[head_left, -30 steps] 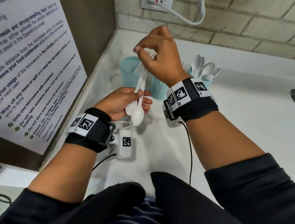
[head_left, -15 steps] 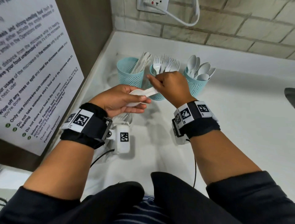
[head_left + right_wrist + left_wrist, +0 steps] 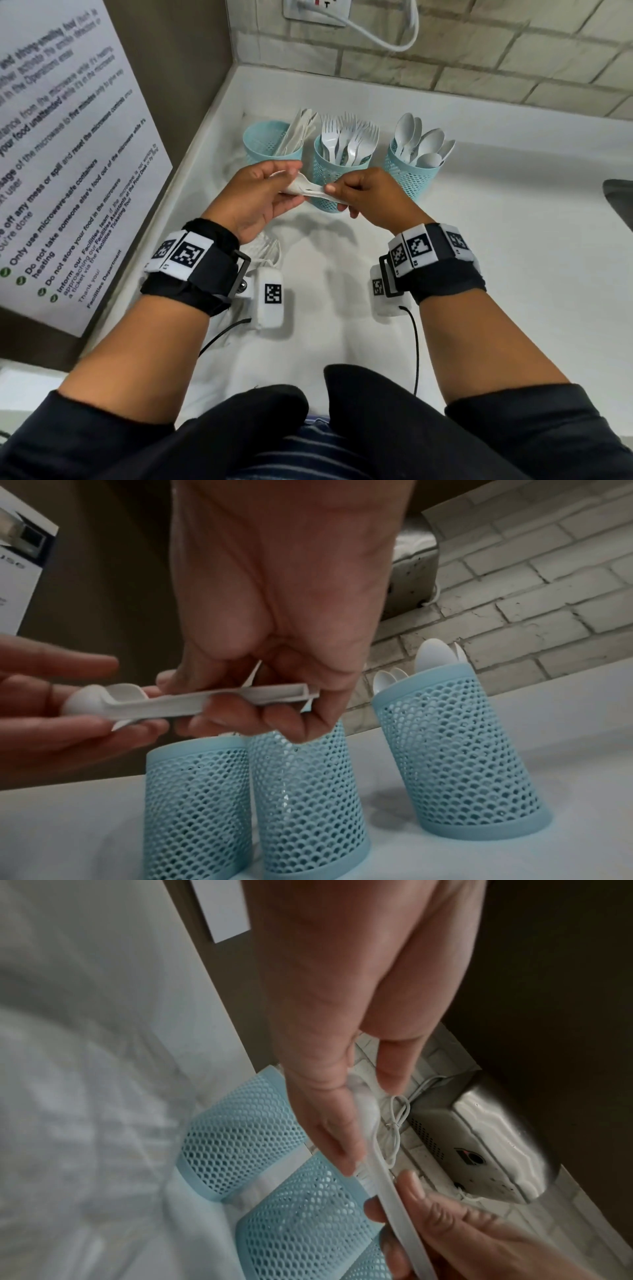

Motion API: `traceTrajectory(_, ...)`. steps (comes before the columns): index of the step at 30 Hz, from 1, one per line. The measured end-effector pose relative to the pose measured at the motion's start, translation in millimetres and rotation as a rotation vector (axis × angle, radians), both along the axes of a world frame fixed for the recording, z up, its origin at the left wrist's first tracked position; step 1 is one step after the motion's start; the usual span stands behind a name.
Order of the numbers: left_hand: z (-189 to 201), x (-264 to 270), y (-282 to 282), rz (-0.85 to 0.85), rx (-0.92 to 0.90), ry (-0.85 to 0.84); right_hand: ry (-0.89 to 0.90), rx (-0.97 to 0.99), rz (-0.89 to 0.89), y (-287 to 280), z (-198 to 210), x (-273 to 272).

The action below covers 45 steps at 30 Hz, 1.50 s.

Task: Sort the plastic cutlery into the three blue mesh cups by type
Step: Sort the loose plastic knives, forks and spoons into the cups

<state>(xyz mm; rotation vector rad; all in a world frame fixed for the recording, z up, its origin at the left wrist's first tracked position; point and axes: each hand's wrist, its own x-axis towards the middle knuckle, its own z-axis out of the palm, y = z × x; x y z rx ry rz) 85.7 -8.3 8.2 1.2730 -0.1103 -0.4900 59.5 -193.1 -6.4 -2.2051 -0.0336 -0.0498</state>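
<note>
Spoons [image 3: 306, 189] span both hands, bowls cradled in left hand [image 3: 255, 198], handles pinched by right hand [image 3: 371, 198].

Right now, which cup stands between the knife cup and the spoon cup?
The fork cup stands between the knife cup and spoon cup, seen clearly in the head view.

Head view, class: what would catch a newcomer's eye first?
Both hands meet mid-frame: the left hand holds the bowl end of a white spoon, the right hand pinches its handle. Behind stand three blue mesh cups: knives left, forks middle, spoons right.
</note>
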Motion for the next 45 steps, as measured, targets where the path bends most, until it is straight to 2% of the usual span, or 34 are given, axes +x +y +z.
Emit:
traceTrajectory(7, -6, 2, -7, 0.091, 0.001, 0.022, 0.133, 0.088, -0.013, -4, 1, -8)
traceTrajectory(12, -9, 0, -12, 0.064, -0.004, 0.0, 0.269, 0.163, 0.0, 2, 6, -12)
traceTrajectory(19, -12, -7, -22, 0.033, -0.005, -0.046, 0.539, 0.349, 0.122, 11, 9, -18)
traceTrajectory(21, -12, -10, -26, 0.039, 0.028, -0.084, 0.556, 0.326, 0.15, 15, 10, -19)
traceTrajectory(24, -9, -13, -33, 0.005, 0.127, -0.18, 0.563, 0.191, 0.209, 21, 10, -23)
traceTrajectory(28, -7, -14, -37, -0.019, 0.198, -0.255, 0.43, -0.007, 0.256, 19, 9, -22)
traceTrajectory(32, -6, -16, -37, -0.058, 0.187, -0.269, 0.313, 0.134, 0.084, 6, 9, -20)
traceTrajectory(35, -4, -14, -31, -0.036, 0.237, -0.282, 0.081, 0.275, -0.165, -12, 16, -16)
traceTrajectory(37, -4, -10, -24, -0.018, 0.34, -0.325, -0.139, 0.332, -0.371, -29, 26, -13)
traceTrajectory(40, -6, -6, -11, 0.022, 0.599, -0.441, -0.441, 0.34, -0.654, -52, 38, -11)
traceTrajectory(42, -7, -6, -2, 0.018, 0.781, -0.503, -0.533, 0.324, -0.78, -61, 41, -9)
traceTrajectory(45, -3, -11, 10, -0.026, 0.983, -0.526, -0.539, 0.333, -0.847, -66, 39, -4)
